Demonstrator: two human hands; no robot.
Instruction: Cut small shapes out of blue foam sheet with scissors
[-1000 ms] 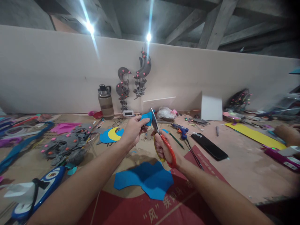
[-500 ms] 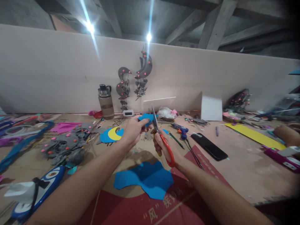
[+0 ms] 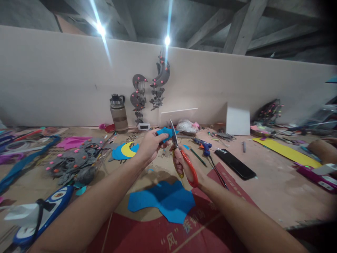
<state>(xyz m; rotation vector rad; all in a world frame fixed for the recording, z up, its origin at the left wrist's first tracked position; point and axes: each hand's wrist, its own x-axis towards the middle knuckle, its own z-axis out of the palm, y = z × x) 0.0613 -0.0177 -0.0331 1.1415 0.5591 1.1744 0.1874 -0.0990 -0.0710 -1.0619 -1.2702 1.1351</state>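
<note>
My left hand (image 3: 152, 146) pinches a small blue piece (image 3: 165, 132) at the centre of the view. In my right hand (image 3: 183, 161) are scissors (image 3: 190, 168) with red handles, their blades pointing up and touching the right side of that piece. A larger blue sheet (image 3: 164, 200) with cut, curved edges lies below both hands on the cardboard. Left of my left hand, a yellow crescent (image 3: 128, 150) rests on another blue piece (image 3: 117, 151).
A glue gun (image 3: 206, 147), green pencil (image 3: 198, 157) and black phone (image 3: 235, 164) lie to the right. A bottle (image 3: 119, 114) stands behind. Grey felt pieces (image 3: 76, 160) lie left. Another person's hand (image 3: 323, 149) is at the far right, near a yellow strip (image 3: 286, 151).
The scissors' handles have spread slightly in my right hand. A thin blue tip now shows to the right of the blades. My left hand has barely moved.
</note>
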